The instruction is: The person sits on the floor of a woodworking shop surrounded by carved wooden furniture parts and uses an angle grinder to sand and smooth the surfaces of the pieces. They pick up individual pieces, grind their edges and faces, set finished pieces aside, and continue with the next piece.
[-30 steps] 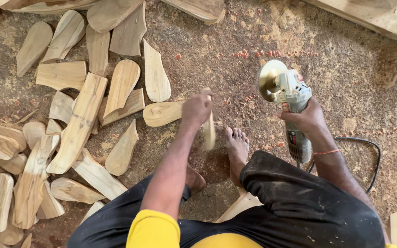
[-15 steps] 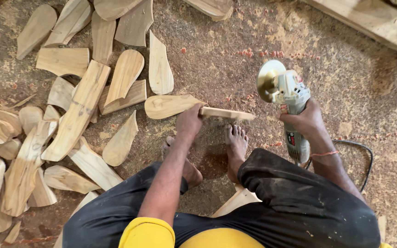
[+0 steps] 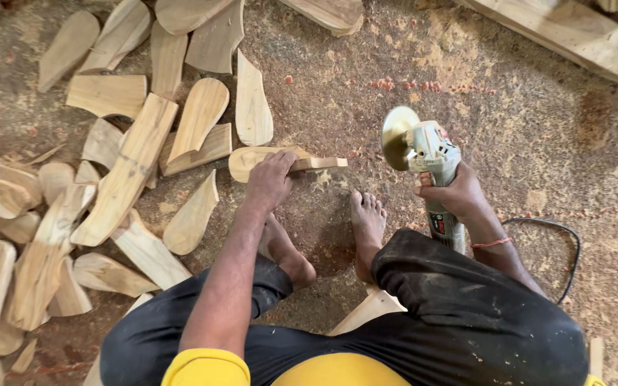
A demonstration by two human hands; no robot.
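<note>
Pale paddle-shaped wooden blank lies flat on the sawdust-covered dirt floor, just ahead of the bare feet, narrow handle end pointing right toward the tool. Left hand is closed over its middle, pressing it down, which looks meant to stop it sliding. Right hand is wrapped tight round the body of a grey angle grinder, disc up and held off to the side, clear of wood and toes. Black power cord trails back right, out of the work zone. Pile of similar cut wooden blanks sits left, within left-hand reach.
</note>
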